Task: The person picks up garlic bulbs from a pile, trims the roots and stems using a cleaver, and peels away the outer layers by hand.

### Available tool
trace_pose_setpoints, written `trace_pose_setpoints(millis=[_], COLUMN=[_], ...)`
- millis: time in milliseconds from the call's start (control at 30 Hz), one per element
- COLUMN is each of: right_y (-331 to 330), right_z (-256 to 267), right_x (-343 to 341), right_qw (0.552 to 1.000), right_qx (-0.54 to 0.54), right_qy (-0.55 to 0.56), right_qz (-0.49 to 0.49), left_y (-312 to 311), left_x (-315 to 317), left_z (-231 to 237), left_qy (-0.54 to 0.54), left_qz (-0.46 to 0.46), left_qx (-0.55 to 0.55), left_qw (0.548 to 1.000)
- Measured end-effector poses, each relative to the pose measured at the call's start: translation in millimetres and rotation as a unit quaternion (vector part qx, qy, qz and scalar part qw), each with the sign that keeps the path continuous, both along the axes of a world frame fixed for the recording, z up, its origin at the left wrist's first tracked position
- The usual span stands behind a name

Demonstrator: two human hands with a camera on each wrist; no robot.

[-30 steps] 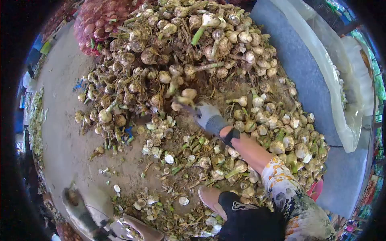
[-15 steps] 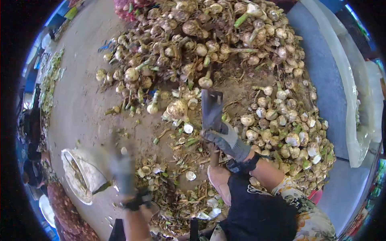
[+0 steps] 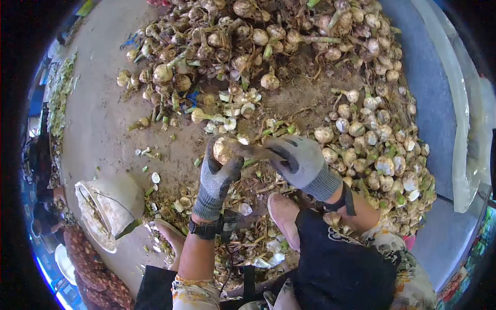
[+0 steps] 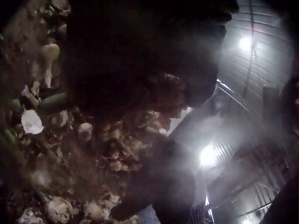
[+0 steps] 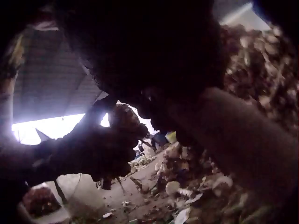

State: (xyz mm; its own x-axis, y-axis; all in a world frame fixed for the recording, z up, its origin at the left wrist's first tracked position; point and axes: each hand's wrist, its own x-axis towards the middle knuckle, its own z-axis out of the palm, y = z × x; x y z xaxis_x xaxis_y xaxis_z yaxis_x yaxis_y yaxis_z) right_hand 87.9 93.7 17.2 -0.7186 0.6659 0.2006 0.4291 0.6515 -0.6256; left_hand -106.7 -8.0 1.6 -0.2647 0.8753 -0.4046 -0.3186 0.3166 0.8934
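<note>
A garlic bulb (image 3: 223, 150) sits in my gloved left hand (image 3: 216, 178), the fingers curled round it. My gloved right hand (image 3: 302, 159) grips a knife, whose blurred dark blade (image 3: 252, 151) reaches left against the bulb. In the right wrist view the knife's broad flat blade (image 5: 247, 140) slants across the right side, and the left hand shows as a dark shape. The left wrist view is mostly dark; trimmed garlic scraps (image 4: 32, 122) lie below the hand there.
A large heap of untrimmed garlic (image 3: 227, 46) lies ahead. Trimmed bulbs (image 3: 385, 165) are piled at right, beside a blue-grey board (image 3: 431, 103) and plastic sheeting (image 3: 462, 129). At left a white bucket (image 3: 124, 199) lies tipped; red mesh sacks (image 3: 93, 268) lie behind it.
The right hand first reached to the heap with the knife, then drew back. My left hand has come in from the lower left and now holds a garlic bulb at the blade.
</note>
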Motion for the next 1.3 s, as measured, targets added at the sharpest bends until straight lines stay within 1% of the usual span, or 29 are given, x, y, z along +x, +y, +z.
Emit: trace_pose_setpoints(millis=[67, 100, 133, 233, 333, 433, 467, 500, 533, 567, 600, 633, 700, 733, 767, 800, 833, 867, 900, 967, 1000, 1033, 1067, 1133, 1167, 1200, 1233, 1267, 1300], right_y=[-1, -2, -5, -12, -15, -8, -7, -5, 7, 5, -2, -1, -4, -6, -11, -17, -21, -19, -23, -37, -59, -48, -43, -45, -35, -26, -20, -17, -15], right_z=[17, 20, 12, 13, 8, -35, -46, -52, -59, -50, -43, -39, -41, -45, -54, -63, -71, -34, -42, -82, -108, -106, -105, -99, -97, -94, -92, -90, -88], right_x=[-6, -9, -10, -7, -6, -3, 4, 15, 21, 26, 28, 27, 27, 27, 27, 26, 28, 22, 21, 22, 30, 32, 35, 50, 56, 61, 65, 70, 74], right_qw=[0.998, 0.996, 0.995, 0.993, 0.99, 0.991, 0.981, 0.964, 0.946, 0.964, 0.971, 0.977, 0.975, 0.972, 0.946, 0.908, 0.86, 0.85, 0.867, 0.889, 0.884, 0.873, 0.856, 0.809, 0.789, 0.767, 0.743, 0.8, 0.847], right_qx=[0.033, 0.051, 0.07, 0.092, 0.127, 0.014, -0.033, -0.08, -0.114, -0.122, -0.117, -0.101, -0.147, -0.171, -0.265, -0.355, -0.44, -0.487, -0.478, -0.453, -0.453, -0.474, -0.503, -0.568, -0.591, -0.611, -0.632, -0.558, -0.478], right_qy=[-0.022, -0.032, -0.022, -0.039, -0.026, -0.136, -0.178, -0.22, -0.254, -0.167, -0.123, -0.077, -0.002, 0.037, 0.088, 0.14, 0.189, 0.116, 0.063, -0.043, 0.108, 0.1, 0.089, 0.07, 0.066, 0.063, 0.059, 0.029, -0.009], right_qz=[0.043, 0.064, 0.065, 0.065, 0.048, -0.002, -0.066, -0.123, -0.168, -0.168, -0.169, -0.17, -0.166, -0.16, -0.167, -0.172, -0.176, -0.166, -0.128, -0.05, -0.043, -0.063, -0.081, -0.133, -0.157, -0.185, -0.212, -0.219, -0.232], left_y=[-6, -9, -11, -18, -24, -19, -23, -29, -21, -13, -1, 6, 11, 8, 5, 2, 2, 8, 12, 19, 26, 35, 51, 68, 78, 86, 97, 100, 102], left_x=[3, 2, 2, 7, 14, 25, 43, 56, 52, 44, 38, 37, 26, 23, 21, 21, 21, 28, 35, 57, 72, 91, 119, 139, 135, 117, 79, 32, -14], left_z=[-8, -9, -10, -4, -7, 24, 40, 43, 36, 25, 20, 22, 8, 5, 7, 8, 9, 9, 12, 30, 45, 60, 70, 75, 76, 40, 6, -21, -47], left_qy=[-0.037, 0.02, 0.078, 0.055, 0.024, -0.078, -0.092, -0.085, -0.131, -0.177, -0.106, 0.028, 0.042, 0.065, 0.034, 0.003, -0.029, -0.087, -0.147, -0.263, -0.181, -0.093, -0.036, 0.065, 0.115, 0.26, 0.384, 0.418, 0.427], left_qz=[0.001, -0.028, -0.052, -0.032, -0.009, -0.01, -0.023, 0.02, 0.031, 0.033, 0.006, 0.011, 0.036, 0.06, 0.073, 0.085, 0.096, 0.105, 0.096, 0.077, -0.008, -0.081, -0.143, -0.221, -0.233, -0.126, -0.051, 0.035, 0.116], left_qx=[0.033, 0.059, 0.085, 0.031, 0.004, -0.022, 0.072, 0.094, 0.088, 0.075, 0.088, 0.054, 0.051, 0.059, 0.051, 0.044, 0.038, 0.096, 0.11, 0.139, 0.101, 0.064, 0.198, 0.269, 0.229, 0.24, 0.163, 0.062, -0.042], left_qw=[0.999, 0.998, 0.992, 0.998, 1.0, 0.997, 0.993, 0.992, 0.987, 0.981, 0.99, 0.998, 0.997, 0.994, 0.995, 0.995, 0.994, 0.986, 0.978, 0.952, 0.978, 0.99, 0.969, 0.935, 0.938, 0.927, 0.907, 0.906, 0.896])
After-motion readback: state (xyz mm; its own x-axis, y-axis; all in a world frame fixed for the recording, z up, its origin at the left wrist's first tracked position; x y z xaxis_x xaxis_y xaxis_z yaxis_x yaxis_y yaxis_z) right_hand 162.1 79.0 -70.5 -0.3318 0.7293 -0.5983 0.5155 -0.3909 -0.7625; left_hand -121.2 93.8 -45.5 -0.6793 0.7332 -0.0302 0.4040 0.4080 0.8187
